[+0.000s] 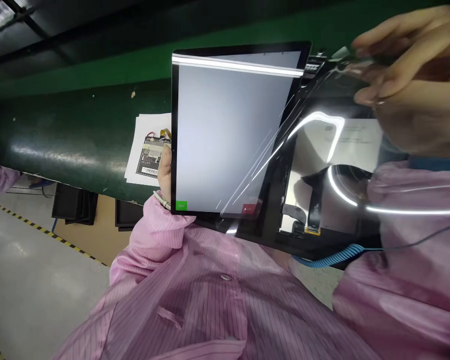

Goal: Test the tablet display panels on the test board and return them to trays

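Note:
A tablet screen [232, 135] is lit pale grey, with a green box and a red box along its lower edge. My left hand [165, 172] grips the screen's left edge; most of its fingers are hidden behind it. At upper right, my right hand [416, 75] pinches a clear plastic film [277, 140] between thumb and fingers. The film stretches slantwise across the screen's right part and shows bright reflections. Under the film, to the right of the screen, a black flex cable [315, 205] with a gold end is visible.
A green workbench [78, 135] runs along the far side. White paper [132, 167] with a circuit-and-battery assembly [150, 156] lies left of the screen. A blue coiled cord [333, 256] hangs near my right sleeve. Black trays [73, 202] stand below left, beyond the bench edge.

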